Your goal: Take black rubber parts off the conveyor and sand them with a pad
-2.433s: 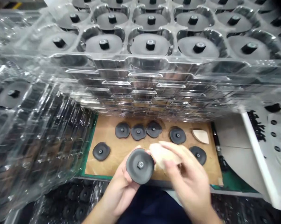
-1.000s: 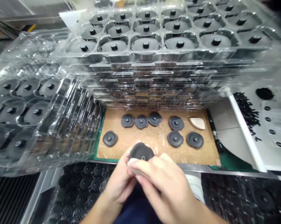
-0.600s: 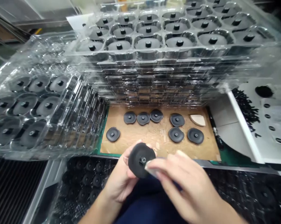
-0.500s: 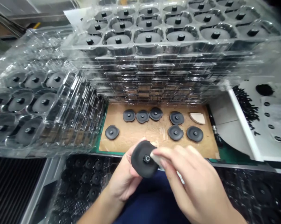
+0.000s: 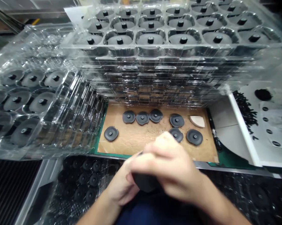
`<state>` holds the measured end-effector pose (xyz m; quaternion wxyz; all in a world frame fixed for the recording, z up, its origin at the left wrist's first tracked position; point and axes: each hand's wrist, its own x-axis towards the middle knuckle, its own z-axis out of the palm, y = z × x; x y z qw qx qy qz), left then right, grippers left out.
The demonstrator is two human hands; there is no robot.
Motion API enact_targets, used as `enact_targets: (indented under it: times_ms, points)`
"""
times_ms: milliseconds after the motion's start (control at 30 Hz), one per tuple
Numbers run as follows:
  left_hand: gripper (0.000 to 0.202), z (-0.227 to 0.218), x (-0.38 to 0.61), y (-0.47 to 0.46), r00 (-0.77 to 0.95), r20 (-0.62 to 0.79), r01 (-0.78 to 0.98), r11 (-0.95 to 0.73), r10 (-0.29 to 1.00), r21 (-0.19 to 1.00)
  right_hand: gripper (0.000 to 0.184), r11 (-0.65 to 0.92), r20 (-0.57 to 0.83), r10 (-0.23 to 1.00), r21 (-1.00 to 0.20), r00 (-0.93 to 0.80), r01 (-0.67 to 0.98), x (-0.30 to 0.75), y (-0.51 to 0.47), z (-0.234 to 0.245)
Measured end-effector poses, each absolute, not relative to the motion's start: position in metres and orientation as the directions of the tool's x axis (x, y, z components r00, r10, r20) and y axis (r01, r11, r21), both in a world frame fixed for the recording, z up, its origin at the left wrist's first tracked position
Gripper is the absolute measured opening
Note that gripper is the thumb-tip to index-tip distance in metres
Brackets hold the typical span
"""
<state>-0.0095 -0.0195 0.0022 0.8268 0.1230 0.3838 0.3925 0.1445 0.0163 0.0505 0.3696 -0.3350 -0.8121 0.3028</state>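
In my left hand (image 5: 122, 184) is a black disc with a raised centre stub, like the others about; only the lower part of this black disc (image 5: 144, 182) shows below my fingers. My right hand (image 5: 169, 165) is closed and bent over the disc's top, somewhat blurred, and covers its stub and upper face. Whatever its fingers pinch is hidden from me. Both hands are in front of a cardboard sheet (image 5: 136, 142), where several matching discs (image 5: 142, 118) lie stub up. A pale wedge-shaped pad (image 5: 197, 121) rests at the sheet's right.
Tall stacks of clear plastic trays (image 5: 150, 59) full of discs stand behind the sheet, with another stack (image 5: 68, 115) on the left. To the right is a white bin (image 5: 245, 131) beside small black parts (image 5: 246, 109). More discs in trays (image 5: 84, 181) sit low down.
My right hand has moved left and up over the disc, hiding the face that showed before. The pale piece it pinched is out of sight. The disc is lower and mostly covered.
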Motion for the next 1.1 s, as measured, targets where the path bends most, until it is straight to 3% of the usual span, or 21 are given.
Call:
enact_targets:
  times_ms: [100, 167, 333, 500, 567, 633, 700, 767, 833, 967, 1100]
  points:
    - [0.046, 0.007, -0.009, -0.018, 0.474, -0.490, -0.630, 0.671, 0.731, 0.391, 0.021, 0.354, 0.263, 0.928, -0.840, -0.262, 0.411, 0.156, 0.034, 0.016]
    - [0.047, 0.009, -0.011, -0.017, 0.510, -0.466, -0.662, 0.676, 0.722, 0.324, 0.021, 0.234, 0.139, 0.963, -0.859, -0.232, 0.456, 0.156, 0.040, -0.018]
    - [0.050, 0.001, -0.020, -0.017, 0.544, -0.482, -0.664, 0.703, 0.687, 0.255, 0.025, 0.152, 0.080, 0.983, -0.854, -0.163, 0.498, 0.139, 0.024, -0.082]
    - [0.060, -0.004, -0.029, -0.018, 0.597, -0.367, -0.686, 0.691, 0.714, 0.228, 0.026, 0.119, 0.104, 0.993, -0.880, -0.058, 0.460, 0.138, 0.001, -0.066]
    - [0.059, -0.004, -0.030, -0.017, 0.530, -0.339, -0.721, 0.624, 0.777, 0.301, 0.024, 0.134, 0.108, 0.991, -0.889, -0.085, 0.437, 0.139, -0.005, -0.056]
    - [0.066, -0.007, -0.030, -0.015, 0.391, -0.306, -0.709, 0.497, 0.868, 0.500, 0.023, 0.134, 0.102, 0.990, -0.893, -0.096, 0.429, 0.140, -0.011, -0.052]
    - [0.082, -0.010, -0.031, -0.014, 0.237, -0.225, -0.538, 0.320, 0.945, 0.780, 0.021, 0.113, 0.090, 0.993, -0.894, -0.073, 0.433, 0.140, -0.016, -0.053]
    - [0.096, -0.013, -0.033, -0.012, 0.165, -0.114, -0.269, 0.155, 0.980, 0.951, 0.020, 0.086, 0.084, 0.996, -0.896, -0.025, 0.436, 0.141, -0.021, -0.053]
    - [0.101, -0.015, -0.035, -0.012, 0.172, -0.048, -0.084, 0.063, 0.984, 0.994, 0.018, 0.062, 0.087, 0.996, -0.901, 0.038, 0.430, 0.144, -0.024, -0.048]
    - [0.103, -0.015, -0.037, -0.014, 0.175, -0.032, 0.038, 0.026, 0.984, 0.999, 0.014, 0.041, 0.097, 0.987, -0.923, 0.129, 0.383, 0.152, -0.026, -0.023]
    - [0.112, -0.017, -0.037, -0.015, 0.297, 0.154, 0.166, -0.210, 0.942, 0.964, 0.016, -0.124, -0.136, 0.987, -0.982, -0.081, 0.140, 0.154, -0.020, 0.003]
